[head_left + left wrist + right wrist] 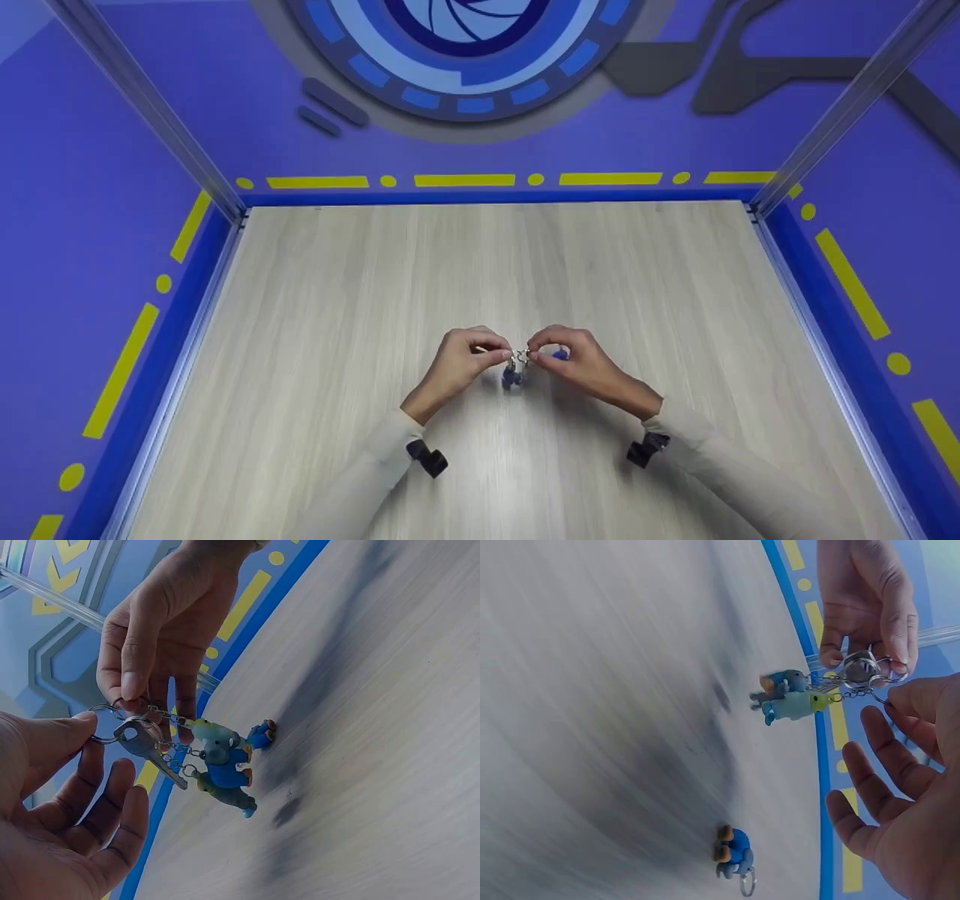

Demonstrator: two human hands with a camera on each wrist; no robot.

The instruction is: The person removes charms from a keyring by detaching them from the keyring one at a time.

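My left hand (456,366) pinches a metal split ring (105,736) between thumb and index finger, its other fingers loosely bent. Opposite it, the thumb and index finger of my right hand (589,369) pinch another ring, linked or overlapping beside the first. A silver key (166,768) hangs at the rings. Small charms dangle there on short chains: a grey elephant figure in blue (225,771), a pale bird-like figure (795,706) with a yellow-green head, and a darker green bird-like figure (231,793). Which ring each chain joins, I cannot tell.
A separate elephant keyring (736,849) with its own ring lies on the wooden table (360,285), near and partly behind my right hand in the head view. Blue panels (480,161) with yellow marks enclose the table at the back and both sides.
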